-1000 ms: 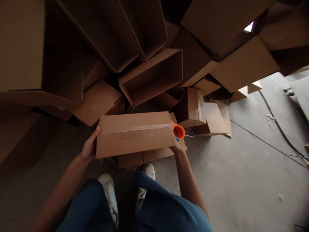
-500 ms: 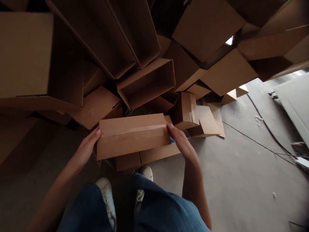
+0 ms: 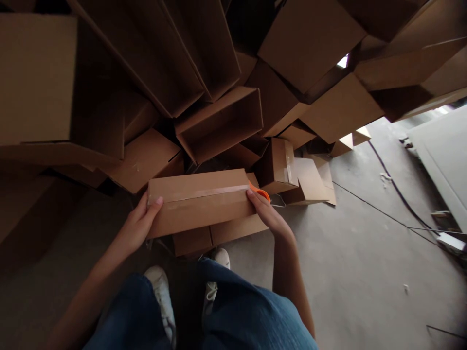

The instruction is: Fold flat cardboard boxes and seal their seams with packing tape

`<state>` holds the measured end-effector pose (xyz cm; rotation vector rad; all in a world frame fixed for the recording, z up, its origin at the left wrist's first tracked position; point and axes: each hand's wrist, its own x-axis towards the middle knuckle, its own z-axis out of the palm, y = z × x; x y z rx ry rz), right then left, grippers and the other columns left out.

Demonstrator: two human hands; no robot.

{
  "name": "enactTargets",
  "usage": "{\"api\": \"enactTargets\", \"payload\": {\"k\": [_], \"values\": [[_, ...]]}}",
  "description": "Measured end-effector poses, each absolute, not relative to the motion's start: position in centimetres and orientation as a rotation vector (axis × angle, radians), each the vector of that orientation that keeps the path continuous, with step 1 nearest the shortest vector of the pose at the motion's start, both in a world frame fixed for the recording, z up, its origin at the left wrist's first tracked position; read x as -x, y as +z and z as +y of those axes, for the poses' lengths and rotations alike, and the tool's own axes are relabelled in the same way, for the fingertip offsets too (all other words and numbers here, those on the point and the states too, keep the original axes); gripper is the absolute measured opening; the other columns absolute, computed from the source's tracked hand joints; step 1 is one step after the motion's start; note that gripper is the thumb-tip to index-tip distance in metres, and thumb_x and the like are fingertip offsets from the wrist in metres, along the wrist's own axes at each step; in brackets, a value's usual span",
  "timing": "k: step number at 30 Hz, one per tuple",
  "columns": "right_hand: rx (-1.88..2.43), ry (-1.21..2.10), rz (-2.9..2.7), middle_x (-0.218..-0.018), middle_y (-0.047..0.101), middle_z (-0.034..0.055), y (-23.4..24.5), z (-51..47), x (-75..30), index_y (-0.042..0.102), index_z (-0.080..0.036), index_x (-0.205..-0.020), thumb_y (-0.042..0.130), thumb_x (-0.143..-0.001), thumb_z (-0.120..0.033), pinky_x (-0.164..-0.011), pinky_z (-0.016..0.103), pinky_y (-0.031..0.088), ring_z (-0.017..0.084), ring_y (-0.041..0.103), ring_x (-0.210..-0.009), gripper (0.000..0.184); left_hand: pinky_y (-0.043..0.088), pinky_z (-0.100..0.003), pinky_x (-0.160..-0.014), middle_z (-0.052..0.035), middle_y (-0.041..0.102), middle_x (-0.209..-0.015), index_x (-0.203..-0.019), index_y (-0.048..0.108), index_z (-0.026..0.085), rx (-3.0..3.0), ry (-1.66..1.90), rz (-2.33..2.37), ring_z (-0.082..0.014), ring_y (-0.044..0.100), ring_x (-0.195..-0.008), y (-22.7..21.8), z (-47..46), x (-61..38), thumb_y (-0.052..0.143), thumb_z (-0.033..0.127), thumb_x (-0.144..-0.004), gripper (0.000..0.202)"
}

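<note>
A long cardboard box [image 3: 200, 206] with a strip of clear tape along its top is gripped at both ends. My left hand [image 3: 140, 223] is closed on its left end, thumb on the top face. At the right end, my right hand [image 3: 268, 214] has its thumb on the top edge and the other fingers mostly hidden. An orange curved object [image 3: 263, 194] shows just behind my right hand; its kind and whether the hand holds it are unclear. Below the held box, another cardboard box [image 3: 237, 229] lies by my feet.
A tall heap of open and closed cardboard boxes [image 3: 219, 124] fills the far side. One small taped box [image 3: 279, 165] stands just beyond my right hand. Dark cables [image 3: 390, 180] cross the concrete floor [image 3: 346, 272], and a pale panel [image 3: 441, 155] is at right.
My left thumb has moved further onto the box top. Orange now shows behind my right hand, where a bit of blue showed before. The box has barely moved.
</note>
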<state>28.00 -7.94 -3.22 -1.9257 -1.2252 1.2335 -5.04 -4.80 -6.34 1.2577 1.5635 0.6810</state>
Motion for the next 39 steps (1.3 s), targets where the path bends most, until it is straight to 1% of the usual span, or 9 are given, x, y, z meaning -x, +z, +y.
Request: {"api": "enactTargets", "payload": {"k": [4,10,15,20,26,29,31,36,39], "values": [[1.927,1.3,-1.183,-0.16,0.041,0.0038,-4.1,-7.8,-27.9,0.046,-0.022,-0.153,0.037,-0.096,-0.07,-0.129,0.041,0.013,0.024,0.031,-0.152,0.075,0.03,-0.051,-0.121,-0.0086,0.058,-0.147,-0.149,0.047,0.025,-1.269,0.682,1.545,-0.0337,0.047,-0.141,-6.4,-4.8,5.0,0.047,0.068,-0.089,0.074],[1.924,1.297,-1.025,-0.161,0.039,0.0057,-4.6,-7.9,-27.8,0.047,-0.016,-0.151,0.041,-0.093,-0.071,-0.13,0.04,0.009,0.023,0.027,-0.154,0.08,0.028,-0.053,-0.123,-0.0075,0.054,-0.152,-0.147,0.049,0.027,-1.227,0.742,1.472,-0.0344,0.042,-0.145,-6.3,-5.0,5.1,0.051,0.068,-0.087,0.072],[1.745,1.119,-0.961,-0.15,0.055,0.0015,-2.8,-8.6,-28.0,0.062,-0.027,-0.137,0.043,-0.092,-0.07,-0.126,0.043,0.025,0.026,0.033,-0.151,0.065,0.031,-0.052,-0.123,-0.0034,0.054,-0.151,-0.143,0.051,0.031,-1.278,0.915,1.358,-0.0324,0.041,-0.146,-4.1,-5.8,4.3,0.059,0.06,-0.088,0.063],[1.367,0.693,-0.838,-0.141,0.061,0.0033,-1.3,-9.1,-28.7,0.06,-0.03,-0.135,0.03,-0.095,-0.065,-0.117,0.05,0.037,0.028,0.047,-0.141,0.061,0.045,-0.049,-0.115,-0.0033,0.058,-0.146,-0.145,0.048,0.035,-1.359,1.178,1.154,-0.0305,0.051,-0.138,-3.3,-6.9,3.7,0.07,0.047,-0.086,0.064],[1.294,0.595,-0.839,-0.139,0.06,0.0037,-0.6,-9.5,-29.1,0.061,-0.032,-0.131,0.032,-0.096,-0.06,-0.114,0.049,0.041,0.028,0.05,-0.138,0.054,0.046,-0.043,-0.115,0.0013,0.042,-0.157,-0.152,0.036,0.045,-1.533,1.444,1.016,-0.0249,0.04,-0.147,-3.7,-6.7,3.3,0.085,0.025,-0.075,0.093],[1.289,0.68,-0.894,-0.141,0.06,0.0053,-0.2,-9.4,-29.0,0.062,-0.03,-0.13,0.027,-0.095,-0.066,-0.111,0.05,0.043,0.029,0.051,-0.137,0.061,0.047,-0.033,-0.113,0.0034,0.054,-0.144,-0.15,0.039,0.045,-1.596,1.588,0.901,-0.0177,0.048,-0.14,-4.0,-6.5,3.6,0.088,0.015,-0.068,0.101],[1.303,0.714,-0.87,-0.139,0.061,0.0069,-0.1,-9.2,-29.3,0.063,-0.029,-0.127,0.024,-0.093,-0.073,-0.107,0.05,0.046,0.031,0.054,-0.134,0.068,0.051,-0.028,-0.107,0.0026,0.063,-0.132,-0.147,0.047,0.042,-1.545,1.579,0.87,-0.016,0.056,-0.131,-4.2,-6.4,4.3,0.084,0.011,-0.069,0.091],[1.583,1.065,-0.912,-0.116,0.073,0.0121,-1.1,-8.7,-30.9,0.068,-0.023,-0.122,0.012,-0.082,-0.09,-0.101,0.047,0.05,0.033,0.063,-0.121,0.096,0.057,-0.039,-0.091,-0.0032,0.073,-0.086,-0.107,0.071,0.02,-1.251,1.127,1.115,-0.0229,0.069,-0.092,-5.2,-5.1,6.4,0.059,0.04,-0.087,0.03],[1.765,1.351,-0.979,-0.105,0.075,0.0126,-2.1,-8.9,-31.5,0.071,-0.022,-0.12,0.011,-0.08,-0.092,-0.102,0.045,0.05,0.032,0.065,-0.117,0.101,0.057,-0.044,-0.082,-0.0047,0.071,-0.066,-0.079,0.068,0.021,-1.188,0.648,1.307,-0.0259,0.07,-0.076,-6.3,-4.1,7.0,0.025,0.063,-0.095,0.063]]}}
